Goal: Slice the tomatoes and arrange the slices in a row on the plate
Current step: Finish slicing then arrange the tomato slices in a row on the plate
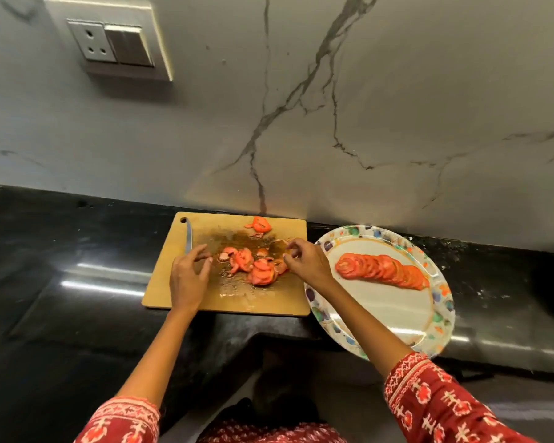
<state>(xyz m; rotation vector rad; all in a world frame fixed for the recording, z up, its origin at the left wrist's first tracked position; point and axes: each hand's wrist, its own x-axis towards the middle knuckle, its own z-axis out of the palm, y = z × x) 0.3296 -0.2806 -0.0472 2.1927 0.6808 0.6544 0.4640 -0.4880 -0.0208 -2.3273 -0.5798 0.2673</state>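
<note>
A wooden cutting board (173, 292) lies on the black counter, wet with juice. Loose tomato slices (253, 266) are heaped at its middle, and a tomato end piece (259, 224) sits near its far edge. A knife (188, 235) lies flat along the board's left side. To the right, a white plate (381, 318) with a colourful rim holds a row of overlapping tomato slices (381, 266). My left hand (187, 276) hovers over the board left of the heap, fingers loosely curled and holding nothing. My right hand (304, 260) hovers at the heap's right edge, fingertips bent down, with nothing visibly held.
The black counter (77, 266) runs left and right, and its front edge steps back below the board. The plate overhangs that front edge. A marble-patterned wall (365, 123) rises right behind the board, with a socket and switch plate (115, 43) at upper left.
</note>
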